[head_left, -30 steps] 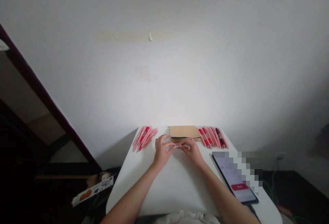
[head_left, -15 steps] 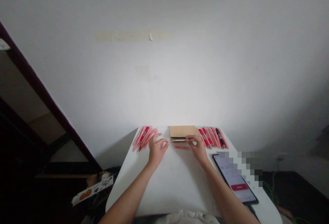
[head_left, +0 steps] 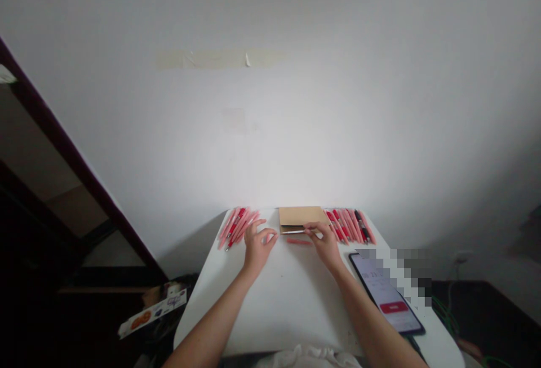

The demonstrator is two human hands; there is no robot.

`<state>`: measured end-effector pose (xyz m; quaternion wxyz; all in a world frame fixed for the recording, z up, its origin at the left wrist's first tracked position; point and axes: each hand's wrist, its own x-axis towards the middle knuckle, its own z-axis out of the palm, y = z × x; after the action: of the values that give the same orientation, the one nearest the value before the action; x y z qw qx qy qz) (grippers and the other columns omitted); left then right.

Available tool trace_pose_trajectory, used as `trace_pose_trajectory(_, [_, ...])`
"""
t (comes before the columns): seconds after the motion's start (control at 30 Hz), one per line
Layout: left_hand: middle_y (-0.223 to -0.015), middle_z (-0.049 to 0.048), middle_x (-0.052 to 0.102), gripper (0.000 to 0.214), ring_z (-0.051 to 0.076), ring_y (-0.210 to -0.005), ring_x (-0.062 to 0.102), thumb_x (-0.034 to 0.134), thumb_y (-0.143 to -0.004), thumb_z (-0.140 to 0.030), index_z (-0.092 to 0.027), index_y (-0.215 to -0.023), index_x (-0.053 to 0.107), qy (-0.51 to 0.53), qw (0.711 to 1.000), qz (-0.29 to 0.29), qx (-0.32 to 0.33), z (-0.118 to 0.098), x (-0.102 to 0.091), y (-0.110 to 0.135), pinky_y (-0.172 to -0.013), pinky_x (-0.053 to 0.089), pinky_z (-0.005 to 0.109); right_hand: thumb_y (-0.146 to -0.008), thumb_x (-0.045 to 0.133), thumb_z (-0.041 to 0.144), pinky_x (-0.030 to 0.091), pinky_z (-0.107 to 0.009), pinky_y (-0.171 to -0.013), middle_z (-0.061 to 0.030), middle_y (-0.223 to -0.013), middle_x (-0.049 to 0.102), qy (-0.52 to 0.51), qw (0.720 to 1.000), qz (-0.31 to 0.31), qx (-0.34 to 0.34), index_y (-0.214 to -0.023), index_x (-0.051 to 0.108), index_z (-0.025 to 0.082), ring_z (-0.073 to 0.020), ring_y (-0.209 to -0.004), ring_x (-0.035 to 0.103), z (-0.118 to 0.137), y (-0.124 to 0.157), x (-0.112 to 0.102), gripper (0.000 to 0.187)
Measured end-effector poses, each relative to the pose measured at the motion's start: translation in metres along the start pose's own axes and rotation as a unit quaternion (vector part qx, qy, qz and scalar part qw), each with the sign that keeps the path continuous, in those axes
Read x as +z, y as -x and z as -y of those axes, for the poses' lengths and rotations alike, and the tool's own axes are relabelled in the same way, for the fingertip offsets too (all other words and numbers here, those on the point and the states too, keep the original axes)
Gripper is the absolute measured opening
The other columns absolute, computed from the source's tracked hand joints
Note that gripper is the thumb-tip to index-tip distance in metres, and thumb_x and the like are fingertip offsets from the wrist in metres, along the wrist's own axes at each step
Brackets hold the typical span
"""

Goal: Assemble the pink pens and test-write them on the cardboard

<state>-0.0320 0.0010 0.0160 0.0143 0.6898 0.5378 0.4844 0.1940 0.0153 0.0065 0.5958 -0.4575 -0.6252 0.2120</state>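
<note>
My right hand point(head_left: 323, 243) pinches one end of a thin whitish pen refill point(head_left: 293, 232), which points left in front of a brown cardboard box point(head_left: 302, 216). Just below the refill, a pink pen barrel point(head_left: 298, 242) lies flat on the white table point(head_left: 281, 300). Thumb and forefinger of my left hand point(head_left: 258, 244) are pressed together a little left of the refill's tip. Whatever is between them is too small to make out. Behind that hand lies a pile of pink and red pens point(head_left: 236, 224).
To the right of the box is a row of pink, red and black pens point(head_left: 349, 226). A phone point(head_left: 386, 295) with a lit screen rests at the table's right edge. The wall point(head_left: 270, 171) rises directly behind the table.
The refill looks sharper now and sits almost in the same place, having shifted only slightly. Both hands keep their positions.
</note>
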Motion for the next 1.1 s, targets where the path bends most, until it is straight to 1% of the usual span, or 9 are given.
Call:
trace_pose_trajectory(0.27, [-0.115, 0.005, 0.06, 0.007, 0.024, -0.114, 0.054, 0.073, -0.076, -0.021, -0.027, -0.077, 0.075, -0.002, 1.0, 0.008, -0.005, -0.0012, 0.0002, 0.0002, -0.103, 0.042, 0.047, -0.081, 0.063, 0.043, 0.048, -0.042, -0.086, -0.0074, -0.088, 0.074, 0.003, 1.0, -0.001, 0.001, -0.083, 0.073, 0.022, -0.0246, -0.089, 0.065, 0.0011, 0.0001, -0.0006, 0.023])
trace_pose_trajectory(0.43, [-0.116, 0.0055, 0.06, 0.006, 0.024, -0.115, 0.054, 0.072, -0.077, -0.021, -0.027, -0.079, 0.075, -0.012, 1.0, 0.025, -0.007, -0.0044, -0.0004, 0.0003, -0.103, 0.043, 0.047, -0.082, 0.064, 0.044, 0.05, -0.042, -0.084, -0.0082, -0.09, 0.074, -0.015, 1.0, 0.018, 0.001, -0.087, 0.073, 0.022, -0.0242, -0.088, 0.065, 0.0004, 0.0018, 0.0031, 0.024])
trace_pose_trajectory(0.6, [-0.116, 0.0051, 0.06, 0.006, 0.023, -0.115, 0.054, 0.073, -0.077, -0.022, -0.028, -0.079, 0.075, -0.012, 0.999, 0.032, -0.001, -0.0062, -0.0012, 0.0006, -0.103, 0.043, 0.046, -0.083, 0.063, 0.043, 0.049, -0.041, -0.085, -0.008, -0.091, 0.073, 0.003, 0.999, 0.037, -0.001, -0.088, 0.074, 0.022, -0.024, -0.089, 0.064, -0.0008, 0.0032, 0.0045, 0.025])
trace_pose_trajectory(0.73, [-0.116, 0.0049, 0.06, 0.007, 0.023, -0.115, 0.054, 0.073, -0.077, -0.022, -0.028, -0.08, 0.075, -0.007, 0.999, 0.036, 0.001, -0.0028, -0.0004, 0.0013, -0.104, 0.042, 0.045, -0.087, 0.059, 0.038, 0.047, -0.041, -0.085, -0.0074, -0.086, 0.072, 0.057, 0.994, 0.085, -0.047, -0.094, 0.076, 0.025, -0.0254, -0.092, 0.059, 0.001, 0.0035, 0.0027, 0.023])
trace_pose_trajectory(0.83, [-0.117, 0.0053, 0.059, 0.007, 0.023, -0.116, 0.053, 0.073, -0.078, -0.023, -0.028, -0.082, 0.075, -0.007, 0.999, 0.039, 0.0, -0.0002, 0.0005, 0.0016, -0.104, 0.042, 0.046, -0.088, 0.06, 0.034, 0.045, -0.042, -0.083, -0.0064, -0.08, 0.07, 0.12, 0.982, 0.116, -0.088, -0.092, 0.078, 0.03, -0.0268, -0.091, 0.056, 0.0016, 0.0046, 0.0035, 0.019])
trace_pose_trajectory(0.93, [-0.117, 0.0051, 0.059, 0.008, 0.023, -0.116, 0.053, 0.073, -0.077, -0.023, -0.028, -0.083, 0.075, -0.009, 0.999, 0.043, -0.003, -0.0002, 0.0006, 0.0016, -0.104, 0.042, 0.046, -0.087, 0.063, 0.033, 0.044, -0.043, -0.082, -0.0059, -0.08, 0.069, 0.156, 0.974, 0.121, -0.107, -0.087, 0.078, 0.032, -0.0276, -0.091, 0.054, 0.001, 0.0056, 0.0044, 0.015])
trace_pose_trajectory(1.1, [-0.117, 0.0042, 0.061, 0.008, 0.023, -0.116, 0.052, 0.073, -0.076, -0.022, -0.029, -0.081, 0.075, -0.014, 0.999, 0.043, 0.001, -0.0031, -0.0001, 0.0021, -0.104, 0.041, 0.047, -0.088, 0.062, 0.033, 0.044, -0.043, -0.082, -0.0066, -0.085, 0.068, 0.164, 0.974, 0.108, -0.11, -0.09, 0.078, 0.031, -0.0274, -0.091, 0.053, 0.0009, 0.0053, 0.0013, 0.015])
